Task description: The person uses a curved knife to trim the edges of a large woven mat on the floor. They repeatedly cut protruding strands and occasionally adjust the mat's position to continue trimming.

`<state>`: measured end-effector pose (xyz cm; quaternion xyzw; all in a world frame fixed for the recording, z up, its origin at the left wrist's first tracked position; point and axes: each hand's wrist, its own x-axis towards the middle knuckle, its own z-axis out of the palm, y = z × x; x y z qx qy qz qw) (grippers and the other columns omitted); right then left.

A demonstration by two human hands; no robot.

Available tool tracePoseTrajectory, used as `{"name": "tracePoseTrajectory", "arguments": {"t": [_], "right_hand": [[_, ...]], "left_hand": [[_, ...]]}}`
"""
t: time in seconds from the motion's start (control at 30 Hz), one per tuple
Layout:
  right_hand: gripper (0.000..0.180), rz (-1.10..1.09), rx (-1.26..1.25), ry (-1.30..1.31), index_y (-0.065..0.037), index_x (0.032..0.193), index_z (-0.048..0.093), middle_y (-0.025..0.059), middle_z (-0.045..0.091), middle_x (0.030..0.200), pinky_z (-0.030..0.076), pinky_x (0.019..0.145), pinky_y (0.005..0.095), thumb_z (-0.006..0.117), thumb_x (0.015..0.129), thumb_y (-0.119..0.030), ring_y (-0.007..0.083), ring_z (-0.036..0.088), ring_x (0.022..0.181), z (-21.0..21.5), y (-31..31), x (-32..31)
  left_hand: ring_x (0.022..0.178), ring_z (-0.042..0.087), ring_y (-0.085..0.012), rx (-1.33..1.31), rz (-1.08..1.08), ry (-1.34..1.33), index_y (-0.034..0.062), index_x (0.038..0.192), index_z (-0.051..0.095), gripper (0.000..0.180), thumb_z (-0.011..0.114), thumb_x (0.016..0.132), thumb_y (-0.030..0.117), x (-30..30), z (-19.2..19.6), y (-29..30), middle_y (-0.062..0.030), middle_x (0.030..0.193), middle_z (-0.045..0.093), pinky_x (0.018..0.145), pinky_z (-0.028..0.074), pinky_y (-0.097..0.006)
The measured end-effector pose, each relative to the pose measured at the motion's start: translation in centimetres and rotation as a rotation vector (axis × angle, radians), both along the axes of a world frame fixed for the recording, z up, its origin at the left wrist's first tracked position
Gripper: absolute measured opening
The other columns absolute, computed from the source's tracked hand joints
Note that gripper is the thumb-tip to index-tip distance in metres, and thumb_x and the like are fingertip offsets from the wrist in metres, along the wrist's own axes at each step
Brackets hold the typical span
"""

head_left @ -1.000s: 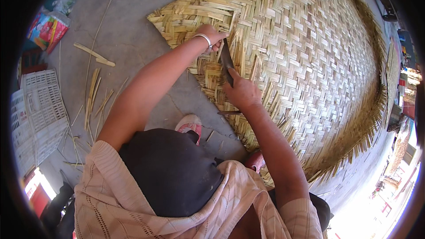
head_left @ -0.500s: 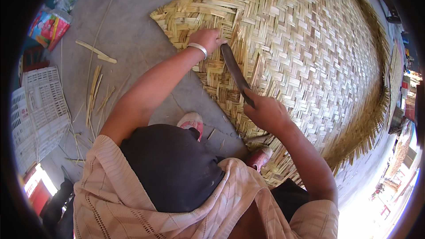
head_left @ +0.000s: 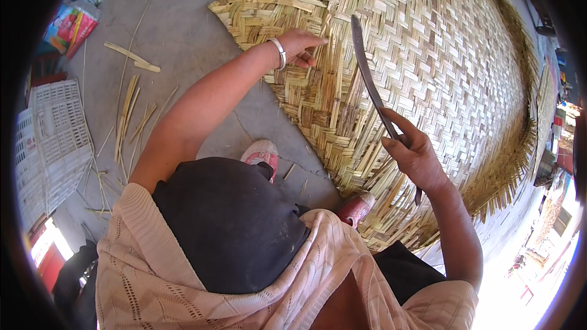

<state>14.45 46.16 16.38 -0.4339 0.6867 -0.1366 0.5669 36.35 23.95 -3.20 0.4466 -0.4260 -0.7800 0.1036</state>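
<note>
A large woven mat (head_left: 440, 67) of pale split strips lies before me, its pointed corner at the upper left. My right hand (head_left: 417, 156) grips a long, dark curved knife (head_left: 365, 73) near its lower end. The blade slants up and left over the mat, and a short end of the tool sticks out below my palm. To the left of the blade, my left hand (head_left: 298, 49), with a white bracelet at the wrist, hovers over or touches the weave near the corner. Its index finger stretches out and the other fingers are loosely bent, with nothing plainly held.
Loose strips (head_left: 126, 110) lie on the grey floor (head_left: 183, 30) to the left. A white plastic crate (head_left: 58, 146) stands at the far left, below a colourful plastic bag (head_left: 71, 27). My red and white shoe (head_left: 356, 209) is against the mat's near edge.
The knife has moved right, and its tip has come away from my left hand. My right hand has shifted right, closer to me. My left hand's fingers have loosened and spread.
</note>
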Motion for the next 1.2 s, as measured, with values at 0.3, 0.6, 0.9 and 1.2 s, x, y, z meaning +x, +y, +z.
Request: {"name": "tracePoseTrajectory", "arguments": {"t": [0.3, 0.6, 0.9, 1.2], "right_hand": [[0.054, -0.001, 0.022, -0.122, -0.010, 0.144, 0.047, 0.0022, 0.063, 0.105, 0.046, 0.084, 0.0245, 0.064, 0.093, -0.014, 0.0082, 0.054, 0.090, -1.5, 0.1, 1.6], [0.056, 0.154, 0.064, -0.125, -0.008, 0.147, 0.042, -0.0071, 0.048, 0.065, 0.034, 0.050, 0.0206, 0.059, 0.095, -0.017, 0.0029, 0.038, 0.054, -4.4, -1.3, 3.5], [0.049, 0.087, 0.072, 0.042, -0.005, 0.133, 0.058, 0.0103, 0.065, 0.079, 0.050, 0.073, 0.0334, 0.062, 0.089, -0.026, 0.0178, 0.061, 0.072, -7.3, -5.1, 4.2], [0.052, 0.153, 0.080, 0.156, -0.006, 0.132, 0.059, 0.0194, 0.070, 0.094, 0.051, 0.084, 0.0364, 0.062, 0.086, -0.030, 0.0271, 0.068, 0.089, -7.2, -6.3, 4.6]], "left_hand": [[0.058, 0.064, -0.0109, 0.103, -0.114, 0.039, 0.0054, 0.096, 0.059, 0.029, 0.073, 0.089, 0.030, 1.2, 0.2, -0.1, -0.0015, 0.073, 0.063, 0.046, 0.053, -0.025], [0.052, 0.062, -0.0124, -0.119, 0.086, -0.252, 0.0062, 0.087, 0.065, 0.025, 0.071, 0.089, 0.030, 0.3, 0.3, 1.9, -0.0048, 0.068, 0.065, 0.044, 0.049, -0.027], [0.054, 0.060, -0.0067, -0.092, 0.245, -0.080, 0.0064, 0.097, 0.066, 0.027, 0.071, 0.090, 0.032, 1.8, -1.3, 3.1, 0.0012, 0.073, 0.065, 0.045, 0.047, -0.021], [0.054, 0.059, -0.0077, 0.069, 0.383, -0.071, 0.0057, 0.104, 0.067, 0.037, 0.072, 0.089, 0.039, 0.9, -0.9, 2.6, 0.0003, 0.080, 0.064, 0.043, 0.046, -0.021]]}}
